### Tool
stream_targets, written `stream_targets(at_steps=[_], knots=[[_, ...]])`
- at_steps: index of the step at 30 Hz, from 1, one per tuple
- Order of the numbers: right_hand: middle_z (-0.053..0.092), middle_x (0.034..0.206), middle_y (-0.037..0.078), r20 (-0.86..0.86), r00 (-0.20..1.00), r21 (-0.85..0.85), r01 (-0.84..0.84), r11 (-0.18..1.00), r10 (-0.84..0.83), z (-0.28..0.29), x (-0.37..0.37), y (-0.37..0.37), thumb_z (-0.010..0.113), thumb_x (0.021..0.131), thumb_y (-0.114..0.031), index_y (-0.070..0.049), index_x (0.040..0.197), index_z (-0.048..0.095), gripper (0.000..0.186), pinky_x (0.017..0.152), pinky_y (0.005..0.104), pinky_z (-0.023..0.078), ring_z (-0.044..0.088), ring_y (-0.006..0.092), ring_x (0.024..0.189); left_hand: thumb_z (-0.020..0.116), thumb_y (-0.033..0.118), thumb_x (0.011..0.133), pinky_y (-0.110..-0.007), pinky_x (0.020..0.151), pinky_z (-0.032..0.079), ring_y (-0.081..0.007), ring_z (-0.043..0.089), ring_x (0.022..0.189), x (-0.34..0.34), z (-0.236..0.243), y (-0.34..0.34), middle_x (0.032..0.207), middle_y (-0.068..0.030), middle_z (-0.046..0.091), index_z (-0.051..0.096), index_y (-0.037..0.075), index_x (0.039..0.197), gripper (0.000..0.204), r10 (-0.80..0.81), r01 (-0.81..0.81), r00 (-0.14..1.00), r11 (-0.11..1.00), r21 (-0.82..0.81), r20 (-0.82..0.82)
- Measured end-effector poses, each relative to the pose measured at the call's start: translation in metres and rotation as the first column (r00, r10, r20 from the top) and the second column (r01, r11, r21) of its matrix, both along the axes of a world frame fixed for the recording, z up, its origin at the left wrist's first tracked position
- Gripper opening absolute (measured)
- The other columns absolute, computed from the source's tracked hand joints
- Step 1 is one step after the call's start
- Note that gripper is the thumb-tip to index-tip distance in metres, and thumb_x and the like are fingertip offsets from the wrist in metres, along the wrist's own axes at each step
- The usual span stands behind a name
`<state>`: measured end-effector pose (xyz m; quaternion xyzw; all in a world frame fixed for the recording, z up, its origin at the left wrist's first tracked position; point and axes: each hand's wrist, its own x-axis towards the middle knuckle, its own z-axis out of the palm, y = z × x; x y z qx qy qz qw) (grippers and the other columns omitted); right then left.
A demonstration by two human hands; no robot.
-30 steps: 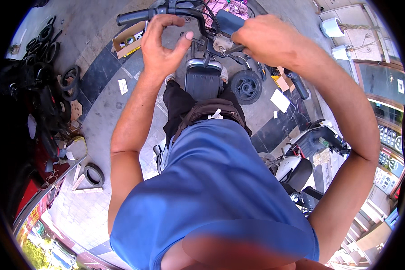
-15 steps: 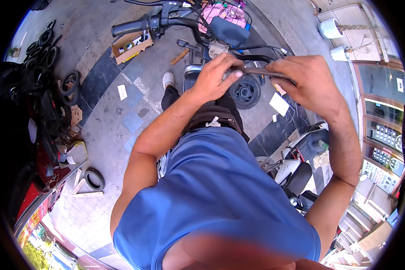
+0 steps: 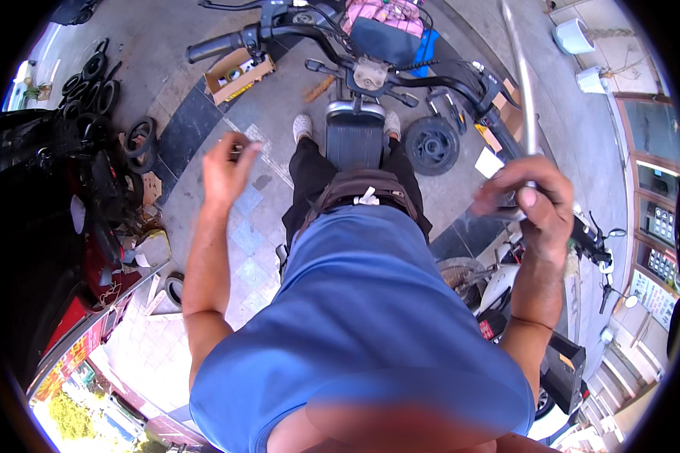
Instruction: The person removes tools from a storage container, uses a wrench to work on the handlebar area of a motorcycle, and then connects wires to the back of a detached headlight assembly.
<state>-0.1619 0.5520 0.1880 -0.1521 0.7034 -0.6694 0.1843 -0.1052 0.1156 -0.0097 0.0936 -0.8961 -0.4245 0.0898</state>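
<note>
My left hand (image 3: 227, 170) is raised to the left, its fingers curled in; a small dark patch shows between them, too unclear to name. On the right, my right hand (image 3: 544, 202) is closed round a long silvery metal bar (image 3: 527, 98) that reaches up past the top edge of the view. Some of its fingertips are smeared by motion, and a short shiny metal piece shows beneath them. Between and beyond my hands stands a scooter with a black handlebar (image 3: 302, 32) and a dark ribbed panel (image 3: 355, 142) just ahead of my waist.
A loose black wheel (image 3: 432, 146) lies right of the scooter. An open cardboard box (image 3: 238, 75) with tape rolls sits beyond the left grip. Several tyres (image 3: 140, 143) lie at the left. Another scooter (image 3: 499, 291) stands close by my right arm. White plant pots (image 3: 574, 36) are far right.
My hands have parted from the bar between them. The left has moved left without it; the right has lowered, and the bar now points up and away. The view has shifted.
</note>
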Motion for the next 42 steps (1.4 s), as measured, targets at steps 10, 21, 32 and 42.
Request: stream_targets(at_steps=[10,21,32,42], knots=[[0.069,0.086,0.013,-0.354,0.908,0.414,-0.063,0.908,0.224,-0.059,0.004,-0.107,0.073,0.094,-0.021,-0.006,0.107,0.061,0.023,0.068,0.0406,0.053,0.069,0.029,0.076,0.077,0.032,0.09,-0.04,0.07,0.056,-0.033,0.071,0.081,0.011,0.092,0.108,0.093,-0.0161,0.069,0.065,0.001,0.109,0.038,-0.507,0.518,0.855,0.831,0.203,-0.106],[0.058,0.073,0.009,-0.518,0.747,0.415,-0.207,0.886,0.417,-0.094,0.007,-0.107,0.078,0.087,-0.029,-0.007,0.087,0.053,0.034,0.058,0.0437,0.049,0.064,0.0331,0.068,0.082,0.02,0.081,-0.04,0.062,0.051,-0.0304,0.066,0.068,0.0,0.089,0.096,0.079,-0.0109,0.065,0.063,0.002,0.094,0.029,-0.585,0.582,0.808,0.811,-0.058,-0.075],[0.07,0.079,0.015,-0.667,0.741,0.309,0.173,0.935,0.083,-0.161,-0.005,-0.096,0.076,0.09,-0.02,-0.004,0.096,0.057,0.026,0.056,0.0477,0.054,0.069,0.0385,0.068,0.077,0.008,0.074,-0.045,0.06,0.055,-0.0333,0.072,0.072,-0.059,0.021,0.158,0.074,-0.0119,0.07,0.06,0.009,0.104,0.034,-0.473,0.423,0.852,0.875,-0.236,-0.224],[0.075,0.086,0.018,-0.554,0.829,0.666,0.39,0.636,0.072,-0.214,-0.076,-0.079,0.065,0.099,-0.036,-0.011,0.122,0.064,0.034,0.063,0.0513,0.057,0.072,0.0397,0.075,0.082,0.014,0.08,-0.044,0.093,0.055,-0.0362,0.066,0.113,-0.122,-0.118,0.163,0.125,-0.022,0.064,0.052,-0.003,0.137,0.066,-0.058,0.055,0.998,0.957,0.286,0.003]])
